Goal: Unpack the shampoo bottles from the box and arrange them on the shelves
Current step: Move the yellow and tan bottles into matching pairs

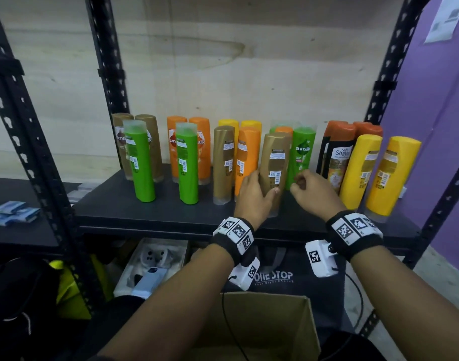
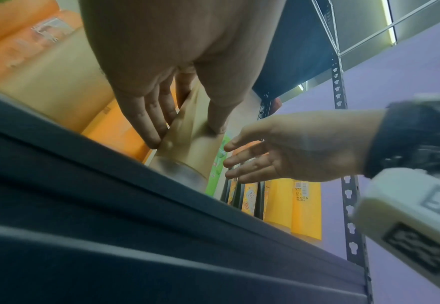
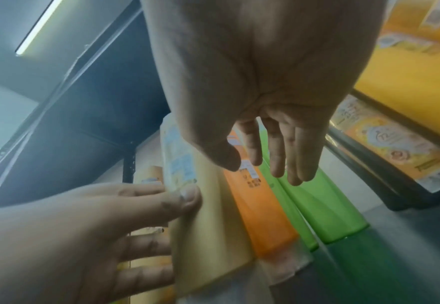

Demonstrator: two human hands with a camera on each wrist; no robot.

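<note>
Box: the cardboard box [image 1: 251, 332] stands open nearest the person, below the front edge of the shelf [image 1: 150, 212]
Front edge: a bare dark strip of shelf runs along the front, widest toward the left front corner; near the right front corner two yellow bottles [image 1: 379, 175] stand close to the edge
Left hand: the left hand [image 1: 254, 199] reaches over the front edge, thumb on the near face and fingers round the far left side, gripping the gold bottle [image 1: 274, 168]
Gold bottle: cap down, tilted slightly, base near the front edge about mid-shelf, between an orange bottle [image 1: 245, 160] and a green bottle [image 1: 300, 157]
Right hand: the right hand [image 1: 311, 194] hovers just right of the gold bottle, fingers loosely bent, holding nothing, clear of the green bottle
Back: more bottles in gold, orange, green and yellow rows stand toward the rear edge, against the pale wall
</note>
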